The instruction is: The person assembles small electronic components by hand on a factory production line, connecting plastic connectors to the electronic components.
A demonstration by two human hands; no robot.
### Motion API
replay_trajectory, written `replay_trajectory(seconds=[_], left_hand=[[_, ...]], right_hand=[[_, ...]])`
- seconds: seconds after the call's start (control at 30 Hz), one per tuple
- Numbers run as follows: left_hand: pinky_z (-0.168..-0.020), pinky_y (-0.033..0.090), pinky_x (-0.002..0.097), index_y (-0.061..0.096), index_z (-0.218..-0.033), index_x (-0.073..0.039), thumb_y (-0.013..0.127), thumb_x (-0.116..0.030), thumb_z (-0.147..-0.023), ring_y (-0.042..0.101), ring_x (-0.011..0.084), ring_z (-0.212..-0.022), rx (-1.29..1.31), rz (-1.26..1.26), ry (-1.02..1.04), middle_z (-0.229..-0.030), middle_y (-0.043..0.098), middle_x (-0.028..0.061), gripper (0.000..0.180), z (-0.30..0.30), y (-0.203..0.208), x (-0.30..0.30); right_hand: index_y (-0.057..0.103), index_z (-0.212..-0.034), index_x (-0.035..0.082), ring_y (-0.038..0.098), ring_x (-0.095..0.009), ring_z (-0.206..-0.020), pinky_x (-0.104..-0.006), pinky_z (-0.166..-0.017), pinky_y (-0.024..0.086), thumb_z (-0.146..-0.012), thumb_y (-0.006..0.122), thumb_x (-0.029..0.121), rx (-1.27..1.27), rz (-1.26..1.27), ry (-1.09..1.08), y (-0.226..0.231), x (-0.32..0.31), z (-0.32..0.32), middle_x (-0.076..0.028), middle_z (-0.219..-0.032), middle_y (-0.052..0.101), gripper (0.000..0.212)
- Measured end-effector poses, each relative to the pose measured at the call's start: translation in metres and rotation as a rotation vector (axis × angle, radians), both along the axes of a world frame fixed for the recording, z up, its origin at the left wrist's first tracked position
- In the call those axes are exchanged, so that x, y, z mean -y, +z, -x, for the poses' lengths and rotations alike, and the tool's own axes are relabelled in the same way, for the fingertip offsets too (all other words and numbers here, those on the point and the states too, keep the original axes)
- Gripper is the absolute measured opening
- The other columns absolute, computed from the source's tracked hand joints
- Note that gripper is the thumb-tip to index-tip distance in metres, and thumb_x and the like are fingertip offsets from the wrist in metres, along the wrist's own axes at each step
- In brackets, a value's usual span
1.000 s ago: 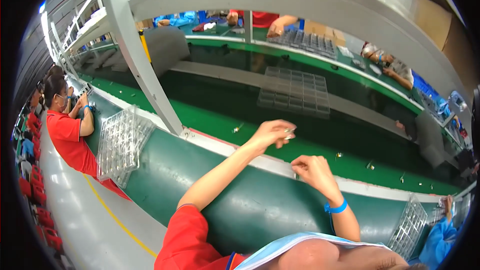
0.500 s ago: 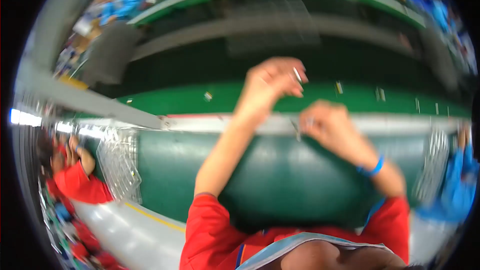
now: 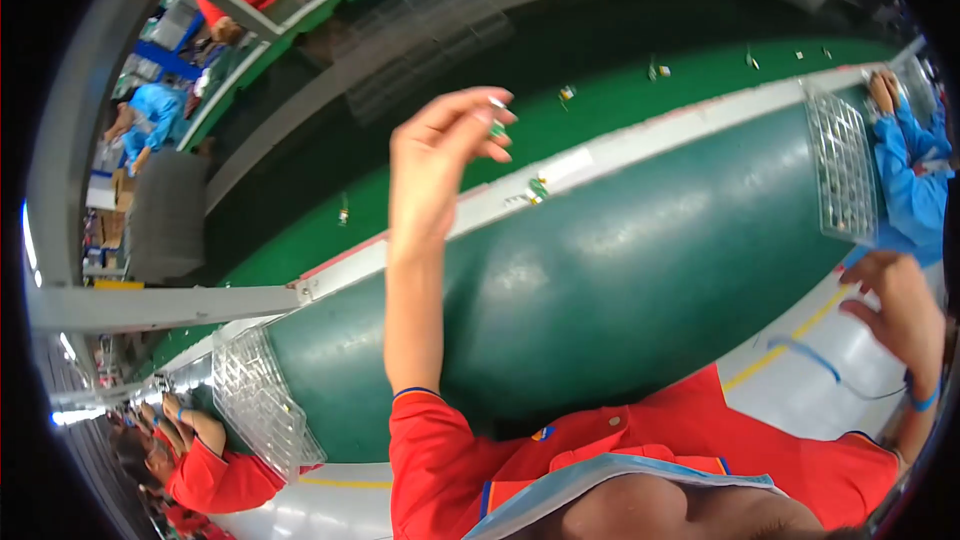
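Note:
Over the green conveyor belt [image 3: 480, 180], my left hand [image 3: 428, 165] is raised, thumb and fingers pinched on a small green and white electronic part [image 3: 497, 125]. Just to its right, another small green circuit board [image 3: 537, 190] with thin dark leads lies on the pale rail [image 3: 640, 145] along the bench edge. Out at the far right, past the bench's near edge, my right hand [image 3: 895, 305] has its fingers apart and holds nothing. A blue wrist strap [image 3: 925, 402] with a cord is on that arm.
Several small boards [image 3: 567, 93] lie spaced along the belt. Clear plastic trays stand at the left [image 3: 262, 395] and right [image 3: 842, 165] ends of the green bench top [image 3: 620, 290]. A grey post [image 3: 190, 307] juts in from the left. Co-workers in red [image 3: 220, 475] and blue [image 3: 910, 185] sit on either side.
My view has turned. My right hand has left the rail, swung far right and opened. My left hand still pinches its part. The small board now lies on the rail.

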State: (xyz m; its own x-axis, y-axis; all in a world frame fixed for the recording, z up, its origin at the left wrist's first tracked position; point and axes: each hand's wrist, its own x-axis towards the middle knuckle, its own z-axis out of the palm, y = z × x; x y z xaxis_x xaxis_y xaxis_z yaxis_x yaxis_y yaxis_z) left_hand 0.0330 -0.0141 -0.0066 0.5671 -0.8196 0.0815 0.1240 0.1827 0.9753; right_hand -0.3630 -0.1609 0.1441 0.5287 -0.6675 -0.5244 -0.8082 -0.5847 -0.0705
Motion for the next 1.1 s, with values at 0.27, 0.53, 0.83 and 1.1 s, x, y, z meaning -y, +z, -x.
replay_trajectory(seconds=[0.27,0.53,0.83,1.1], left_hand=[[-0.051,0.047,0.0202,0.064,-0.111,0.001,0.061,-0.005,-0.09,0.058,0.0077,-0.065,0.064,-0.044,-0.044,-0.089,0.067,0.0085,0.022,0.013,-0.007,-0.015],[-0.059,0.052,0.0227,0.063,-0.108,0.004,0.062,0.001,-0.087,0.062,0.0109,-0.072,0.082,-0.037,0.155,-0.09,0.067,0.0098,0.021,0.0,0.005,-0.012],[-0.057,0.051,0.0218,0.064,-0.109,0.003,0.06,0.001,-0.087,0.062,0.0106,-0.068,0.071,-0.118,0.113,-0.093,0.067,0.0097,0.022,-0.012,-0.004,-0.004],[-0.053,0.052,0.022,0.064,-0.109,0.001,0.061,0.0,-0.086,0.061,0.0089,-0.07,0.126,-0.099,0.157,-0.088,0.066,0.0079,0.023,-0.011,-0.011,-0.01]], right_hand=[[0.061,-0.105,0.003,0.062,-0.034,-0.092,-0.0395,-0.078,0.051,-0.076,0.072,0.005,1.058,0.214,0.71,-0.088,-0.021,-0.178,-0.014,-0.104,0.063,0.03],[0.063,-0.102,0.001,0.064,-0.028,-0.079,-0.0348,-0.068,0.053,-0.076,0.071,-0.001,1.436,0.056,0.763,-0.124,-0.02,-0.286,-0.013,-0.096,0.063,0.027],[0.062,-0.092,0.0,0.064,-0.025,-0.077,-0.0326,-0.065,0.053,-0.074,0.071,-0.004,1.379,0.014,0.727,-0.137,-0.01,-0.294,-0.011,-0.087,0.065,0.021],[0.062,-0.096,0.0,0.063,-0.026,-0.079,-0.034,-0.068,0.052,-0.074,0.069,-0.008,1.418,0.053,0.749,-0.14,-0.024,-0.292,-0.012,-0.09,0.063,0.024]])
